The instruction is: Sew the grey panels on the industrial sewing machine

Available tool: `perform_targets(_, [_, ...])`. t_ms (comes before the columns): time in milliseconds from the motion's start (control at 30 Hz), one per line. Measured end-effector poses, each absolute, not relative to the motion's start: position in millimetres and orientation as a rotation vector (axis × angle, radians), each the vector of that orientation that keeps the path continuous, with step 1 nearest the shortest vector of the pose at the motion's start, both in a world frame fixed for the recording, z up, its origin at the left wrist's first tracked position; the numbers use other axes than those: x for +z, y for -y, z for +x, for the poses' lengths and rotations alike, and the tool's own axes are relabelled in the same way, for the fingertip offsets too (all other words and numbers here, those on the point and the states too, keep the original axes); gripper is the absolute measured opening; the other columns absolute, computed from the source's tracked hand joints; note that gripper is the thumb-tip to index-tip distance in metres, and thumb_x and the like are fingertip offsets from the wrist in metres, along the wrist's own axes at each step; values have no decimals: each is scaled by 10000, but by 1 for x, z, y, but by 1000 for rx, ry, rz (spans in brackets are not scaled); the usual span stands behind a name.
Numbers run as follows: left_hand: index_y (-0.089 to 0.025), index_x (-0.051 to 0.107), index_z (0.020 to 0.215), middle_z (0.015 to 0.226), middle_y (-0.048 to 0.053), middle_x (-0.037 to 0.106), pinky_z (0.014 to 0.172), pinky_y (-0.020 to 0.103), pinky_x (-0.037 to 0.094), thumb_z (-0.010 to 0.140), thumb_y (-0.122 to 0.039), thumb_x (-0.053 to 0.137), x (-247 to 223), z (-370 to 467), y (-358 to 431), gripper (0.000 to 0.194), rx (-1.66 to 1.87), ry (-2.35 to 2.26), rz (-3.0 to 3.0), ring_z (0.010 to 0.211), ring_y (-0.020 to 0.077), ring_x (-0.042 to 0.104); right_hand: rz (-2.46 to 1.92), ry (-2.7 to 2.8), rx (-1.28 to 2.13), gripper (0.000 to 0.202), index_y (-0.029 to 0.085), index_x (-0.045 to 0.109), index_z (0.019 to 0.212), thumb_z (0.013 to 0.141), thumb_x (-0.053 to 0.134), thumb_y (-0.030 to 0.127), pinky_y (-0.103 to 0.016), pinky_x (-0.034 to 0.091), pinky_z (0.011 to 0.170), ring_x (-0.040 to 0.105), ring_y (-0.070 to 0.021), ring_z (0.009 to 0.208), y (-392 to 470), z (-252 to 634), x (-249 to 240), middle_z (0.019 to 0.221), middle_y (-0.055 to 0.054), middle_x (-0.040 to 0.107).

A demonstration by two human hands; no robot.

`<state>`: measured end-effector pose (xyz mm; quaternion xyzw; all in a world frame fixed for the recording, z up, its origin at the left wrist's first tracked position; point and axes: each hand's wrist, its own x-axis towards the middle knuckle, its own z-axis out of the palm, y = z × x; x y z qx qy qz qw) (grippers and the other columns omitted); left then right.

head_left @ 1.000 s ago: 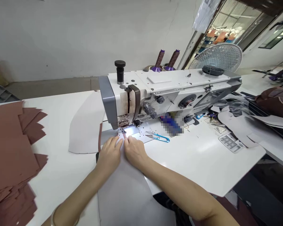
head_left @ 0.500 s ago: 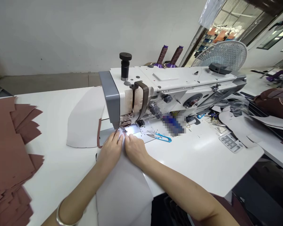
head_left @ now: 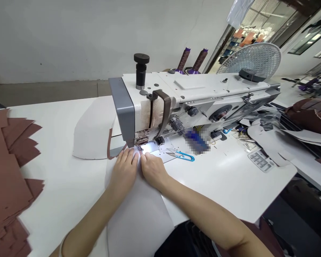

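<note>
We face plain pale wall (head_left: 96, 35) across back, grey floor strip (head_left: 56, 90) along its foot. White tabletop (head_left: 246, 185) before us, soft light gleaming on its right part. Upper right, we see opening (head_left: 269, 16) onto blurred orange and blue goods (head_left: 248, 39). Farther right, dark-framed window (head_left: 310, 37), bright patches in glass.

Room lies right of the snips (head_left: 179, 156); the sewing machine (head_left: 195, 92) blocks ahead.

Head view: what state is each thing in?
Light-grey panel: spread out
Left grip: fingers extended on panel
Right grip: fingers curled; hold unclear
Thread snips: lying, blades apart
Sewing machine: needle area lit
Thread cones: standing upright
Fan: spinning or not unclear
Brown pieces: stacked unevenly
</note>
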<state>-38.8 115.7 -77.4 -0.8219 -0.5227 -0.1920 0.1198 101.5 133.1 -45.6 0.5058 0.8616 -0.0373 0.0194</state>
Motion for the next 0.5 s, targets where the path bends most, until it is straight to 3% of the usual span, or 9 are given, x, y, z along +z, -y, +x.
perform_targets(500, [-70,562,1176,1252,182,574,1018,496,395,877,-70,325,-79,-42,-117,382,-497,1521,-2414,1229,306,474,1543,-2744,-68,281,111,535,1047,935,279,87,-252,424,565,568,-185,773,-133,100,-53,870,-110,586])
